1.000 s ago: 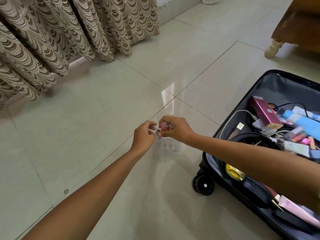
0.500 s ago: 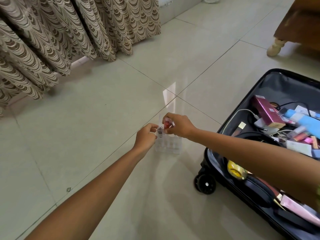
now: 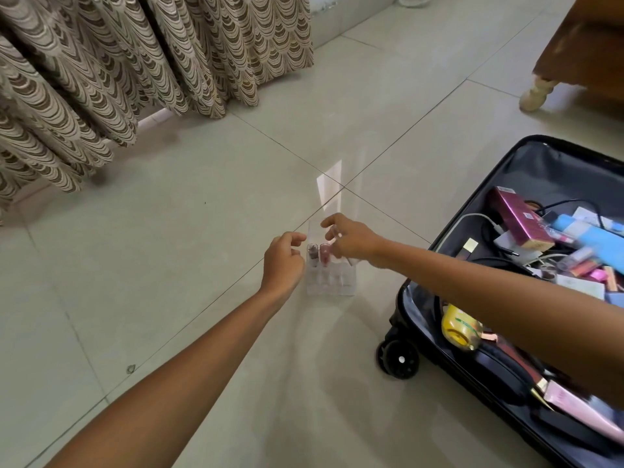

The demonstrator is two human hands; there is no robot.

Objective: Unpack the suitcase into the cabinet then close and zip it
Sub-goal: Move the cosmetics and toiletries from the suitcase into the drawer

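Observation:
A clear acrylic organiser [image 3: 332, 282] stands on the tiled floor left of the open black suitcase [image 3: 557, 170]. Two small lipstick tubes, one dark [image 3: 312, 254] and one pink [image 3: 325, 254], stand upright in its back-left slots. My left hand [image 3: 283, 261] hovers at the organiser's left side, fingers loosely curled and holding nothing. Just above its back edge is my right hand [image 3: 353, 241], fingers relaxed and empty. The suitcase holds several cosmetics, among them a magenta box [image 3: 520, 221], a blue tube [image 3: 587, 233], a yellow jar [image 3: 461, 327] and cables.
Patterned curtains [image 3: 135, 62] hang to the floor at the back left. A wooden furniture piece with a pale leg [image 3: 537, 92] stands at the back right. A suitcase wheel [image 3: 398, 361] juts out near the organiser.
Both hands had small tubes pinched over the organiser. The tubes now stand in its slots, and both hands have let go and lifted slightly away.

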